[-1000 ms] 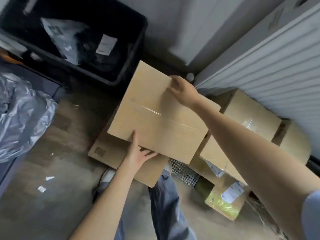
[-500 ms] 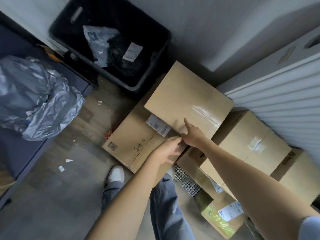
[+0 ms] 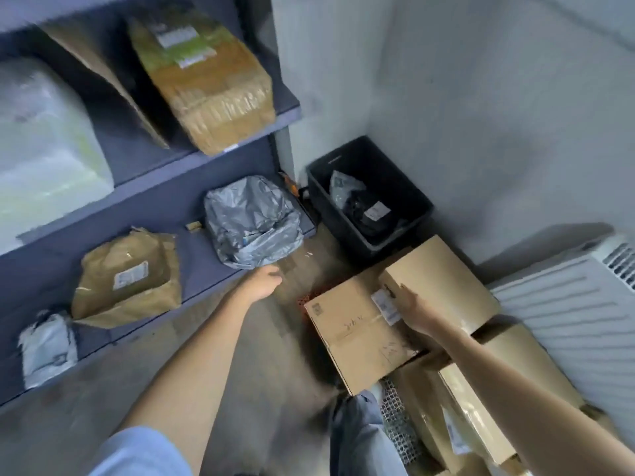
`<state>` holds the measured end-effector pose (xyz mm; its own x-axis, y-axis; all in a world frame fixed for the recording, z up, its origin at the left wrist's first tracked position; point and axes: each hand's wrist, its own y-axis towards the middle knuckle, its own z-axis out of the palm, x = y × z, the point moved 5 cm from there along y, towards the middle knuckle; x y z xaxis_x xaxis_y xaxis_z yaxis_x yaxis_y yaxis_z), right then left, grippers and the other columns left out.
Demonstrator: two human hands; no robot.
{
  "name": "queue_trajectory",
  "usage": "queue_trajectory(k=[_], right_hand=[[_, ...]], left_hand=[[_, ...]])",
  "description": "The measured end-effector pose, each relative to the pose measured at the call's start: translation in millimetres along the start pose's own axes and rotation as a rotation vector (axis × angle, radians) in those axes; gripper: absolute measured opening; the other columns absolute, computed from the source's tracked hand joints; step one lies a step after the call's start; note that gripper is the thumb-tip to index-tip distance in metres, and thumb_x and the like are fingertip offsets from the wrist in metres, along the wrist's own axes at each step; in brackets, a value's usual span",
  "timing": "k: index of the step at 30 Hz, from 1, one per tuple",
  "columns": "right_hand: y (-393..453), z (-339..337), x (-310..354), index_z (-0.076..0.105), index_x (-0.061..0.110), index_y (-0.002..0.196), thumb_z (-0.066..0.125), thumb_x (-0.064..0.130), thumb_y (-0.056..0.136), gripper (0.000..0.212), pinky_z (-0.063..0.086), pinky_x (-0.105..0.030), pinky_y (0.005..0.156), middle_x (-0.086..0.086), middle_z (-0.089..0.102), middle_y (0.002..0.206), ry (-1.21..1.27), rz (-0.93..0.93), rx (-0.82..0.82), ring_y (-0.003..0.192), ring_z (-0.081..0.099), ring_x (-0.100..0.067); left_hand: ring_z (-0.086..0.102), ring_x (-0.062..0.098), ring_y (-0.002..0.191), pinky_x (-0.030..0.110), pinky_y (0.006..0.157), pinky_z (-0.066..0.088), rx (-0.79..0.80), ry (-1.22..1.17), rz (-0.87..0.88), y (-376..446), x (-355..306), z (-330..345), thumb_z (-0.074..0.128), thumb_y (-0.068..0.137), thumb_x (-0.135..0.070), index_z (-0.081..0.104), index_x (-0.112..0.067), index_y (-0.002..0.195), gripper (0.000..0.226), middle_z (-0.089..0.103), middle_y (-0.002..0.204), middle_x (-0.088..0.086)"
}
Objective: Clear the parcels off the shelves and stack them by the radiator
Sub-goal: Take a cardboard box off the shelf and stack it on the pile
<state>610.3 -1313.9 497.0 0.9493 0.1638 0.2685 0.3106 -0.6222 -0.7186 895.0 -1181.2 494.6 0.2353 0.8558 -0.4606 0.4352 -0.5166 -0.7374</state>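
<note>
Reaching back toward the shelves now that the plain brown cardboard box [image 3: 443, 283] sits on the stack by the white ribbed radiator [image 3: 577, 324].

A moment ago both my hands were on that box; now my left hand [image 3: 263, 281] has let go and hangs with loose, empty fingers just near the crumpled grey plastic mailer bag [image 3: 252, 221] on the low dark blue shelf [image 3: 192, 269], while my right hand [image 3: 407, 305] lies flat-fingered against the box's near edge, steadying it rather than gripping. I judge this parcel delivered and the grey bag next. It rests on a wider flat labelled carton [image 3: 354, 334], with more cartons to the right along the radiator. Far left, the shelves carry a torn brown paper parcel [image 3: 127, 280], a small white mailer [image 3: 48, 348] and a tall brown taped package [image 3: 206, 77]. A black plastic crate [image 3: 417, 218] stands in the far corner on the grey floor.
</note>
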Motion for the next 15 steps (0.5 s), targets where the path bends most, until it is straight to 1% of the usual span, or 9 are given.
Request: queue_trajectory(k=[2,4,5,8,10,12,13,14,15], right_hand=[[-40,10,76,0.025,0.020,0.148,0.040,0.024,0.096,0.054,0.043,-0.031,0.098,-0.010,0.051,0.136,-0.045,-0.099,-0.023,0.120,0.053,-0.027],[-85,31,160,0.030,0.015,0.146,0.042,0.022,0.096,0.052,0.039,-0.031,0.101,-0.013,0.049,0.139,-0.123,-0.218,-0.024,0.125,0.049,-0.029],[-110,47,204,0.036,0.011,0.143,0.043,0.019,0.095,0.049,0.038,-0.033,0.103,-0.014,0.049,0.139,-0.168,-0.290,-0.004,0.127,0.047,-0.030],[-192,109,332,0.043,0.007,0.137,0.046,0.016,0.094,0.044,0.036,-0.034,0.105,-0.015,0.048,0.139,-0.257,-0.548,0.091,0.129,0.045,-0.030],[-249,158,419,0.049,0.005,0.131,0.045,0.014,0.096,0.037,0.035,-0.031,0.103,-0.013,0.051,0.135,-0.325,-0.758,0.117,0.127,0.045,-0.028],[-315,213,501,0.061,0.010,0.099,0.042,0.012,0.097,0.019,0.041,-0.028,0.090,-0.009,0.060,0.105,-0.461,-0.954,0.167,0.109,0.053,-0.026],[-349,242,536,0.055,0.016,0.079,0.040,0.010,0.097,0.024,0.041,-0.025,0.077,-0.002,0.055,0.086,-0.508,-1.026,0.204,0.092,0.054,-0.022],[-381,271,568,0.051,0.016,0.071,0.039,0.010,0.097,0.030,0.039,-0.023,0.068,-0.002,0.050,0.077,-0.554,-1.097,0.232,0.080,0.052,-0.019],[-414,297,596,0.056,0.008,0.077,0.037,0.010,0.097,0.028,0.042,-0.026,0.069,-0.009,0.054,0.083,-0.596,-1.155,0.247,0.082,0.054,-0.021]], left_hand=[[0.058,0.032,0.111,0.033,0.086,0.048,-0.068,0.004,0.072,-42,26,-41,0.049,0.094,-0.019,0.050,-0.012,0.134,0.040,0.058,0.127,0.018],[0.059,0.026,0.099,0.028,0.071,0.047,-0.092,-0.021,0.132,-96,70,-81,0.047,0.095,-0.014,0.051,-0.007,0.133,0.039,0.061,0.119,0.017],[0.057,0.023,0.101,0.026,0.072,0.045,-0.097,-0.014,0.145,-128,98,-102,0.046,0.096,-0.013,0.049,-0.004,0.133,0.038,0.060,0.118,0.014],[0.052,0.018,0.117,0.023,0.088,0.039,-0.152,0.047,0.091,-244,213,-182,0.045,0.098,-0.020,0.051,-0.005,0.132,0.037,0.052,0.136,0.009],[0.047,0.021,0.125,0.025,0.094,0.038,-0.338,0.001,-0.052,-342,303,-244,0.044,0.099,-0.021,0.050,-0.006,0.133,0.038,0.048,0.140,0.007],[0.046,0.026,0.127,0.024,0.091,0.036,-0.575,-0.080,-0.180,-443,393,-298,0.043,0.098,-0.014,0.052,0.000,0.129,0.035,0.049,0.139,0.012],[0.047,0.027,0.125,0.023,0.090,0.036,-0.672,-0.124,-0.241,-491,432,-316,0.041,0.098,-0.010,0.054,0.003,0.125,0.032,0.050,0.137,0.015],[0.051,0.027,0.119,0.020,0.090,0.037,-0.742,-0.143,-0.289,-534,466,-328,0.040,0.099,-0.009,0.056,0.002,0.120,0.029,0.053,0.131,0.015],[0.056,0.023,0.106,0.014,0.084,0.043,-0.815,-0.219,-0.313,-572,493,-335,0.039,0.099,-0.010,0.059,-0.002,0.112,0.025,0.056,0.119,0.014]])
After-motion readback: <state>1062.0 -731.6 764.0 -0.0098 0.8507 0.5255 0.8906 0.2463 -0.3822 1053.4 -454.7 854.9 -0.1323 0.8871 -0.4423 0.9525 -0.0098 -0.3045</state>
